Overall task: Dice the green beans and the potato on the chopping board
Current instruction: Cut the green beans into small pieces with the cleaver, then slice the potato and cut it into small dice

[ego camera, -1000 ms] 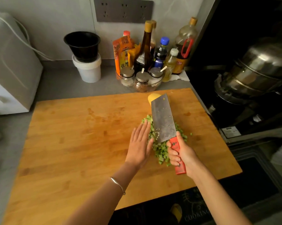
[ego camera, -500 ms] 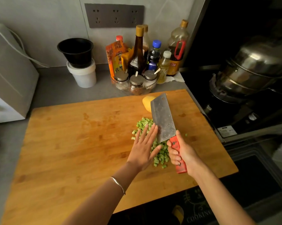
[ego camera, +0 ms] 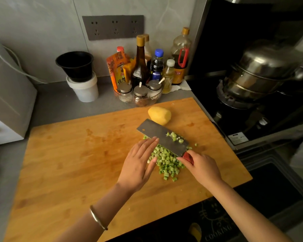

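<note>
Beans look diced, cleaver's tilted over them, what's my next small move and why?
Probably push the pile of diced green beans onto the tilted steel cleaver with the open left hand, then shift them aside. A few pieces sit on its blade, and the peeled yellow potato lies uncut on the wooden board.

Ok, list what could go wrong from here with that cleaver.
1. The left hand has its fingertips right at the cleaver; a slip could nick them.
2. Some beans ride on the tilted blade and could scatter off the board.
3. The potato lies just past the blade's corner; a nudge might roll it.
</note>
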The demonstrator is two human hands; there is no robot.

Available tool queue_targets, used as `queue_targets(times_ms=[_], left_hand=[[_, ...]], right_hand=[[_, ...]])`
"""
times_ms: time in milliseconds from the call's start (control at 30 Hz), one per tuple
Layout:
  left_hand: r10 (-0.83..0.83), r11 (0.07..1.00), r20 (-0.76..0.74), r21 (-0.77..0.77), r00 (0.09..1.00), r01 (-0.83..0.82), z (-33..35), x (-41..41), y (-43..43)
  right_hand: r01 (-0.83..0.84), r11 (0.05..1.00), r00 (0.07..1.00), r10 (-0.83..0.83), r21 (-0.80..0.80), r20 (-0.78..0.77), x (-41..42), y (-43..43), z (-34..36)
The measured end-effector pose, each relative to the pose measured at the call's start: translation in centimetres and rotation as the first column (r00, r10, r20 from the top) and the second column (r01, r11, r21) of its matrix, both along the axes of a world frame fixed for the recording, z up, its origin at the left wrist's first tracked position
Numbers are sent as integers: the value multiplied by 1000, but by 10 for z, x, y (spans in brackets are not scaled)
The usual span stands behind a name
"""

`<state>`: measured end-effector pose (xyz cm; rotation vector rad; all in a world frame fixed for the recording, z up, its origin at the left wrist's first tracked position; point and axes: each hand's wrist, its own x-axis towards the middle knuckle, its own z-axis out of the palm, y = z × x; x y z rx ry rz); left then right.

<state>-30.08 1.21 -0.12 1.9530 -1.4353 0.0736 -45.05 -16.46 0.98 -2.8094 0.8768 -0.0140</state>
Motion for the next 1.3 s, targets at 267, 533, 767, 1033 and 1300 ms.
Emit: queue_targets(times_ms=[267,533,767,1033,1300], left_hand=[[-246,771,-107,581,964,261,-5,10,-32],[-229,747,-166,602,959,283,-23,36,-71],[-390,784,-145,466,909,411,-21,36,-48],[-304,732,-133,601,943,321,-27,38,-89],[-323,812,-64,493,944,312,-18,42,-85]], right_hand=[[-183,980,976,172,-76,-134,5,7,-7],[-344,926,938,332,-152,-100,-8,5,-26],[-281,958,957,276,-53,-83,-6,-12,-27],[-298,950,953,301,-96,21,5,-19,-31],[-255,960,966,257,-113,9,-2,-22,-23]])
